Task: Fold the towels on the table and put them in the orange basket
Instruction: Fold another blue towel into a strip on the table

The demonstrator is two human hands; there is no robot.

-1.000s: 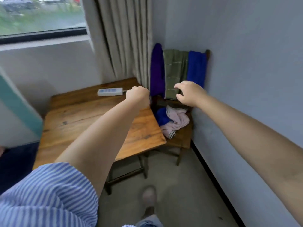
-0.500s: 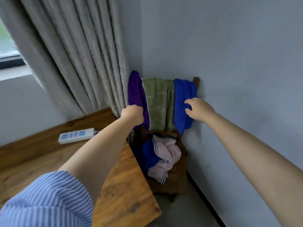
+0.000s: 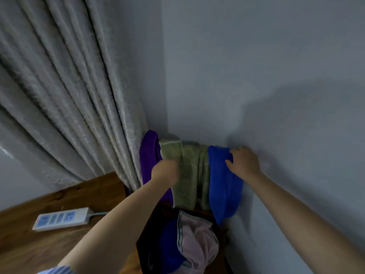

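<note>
Three towels hang side by side over a chair back in the room corner: purple towel leftmost, green towel in the middle, blue towel against the wall. Right hand lies on the blue towel's top edge, its fingers curled into the cloth, gripping it. Left hand is at the green towel's left edge, blurred; fingers look curled, cannot tell whether they hold cloth. Below, a pink towel and a dark blue one are heaped on the chair seat. Wooden counter at left carries a white power strip. Grey curtain hangs behind.
</note>
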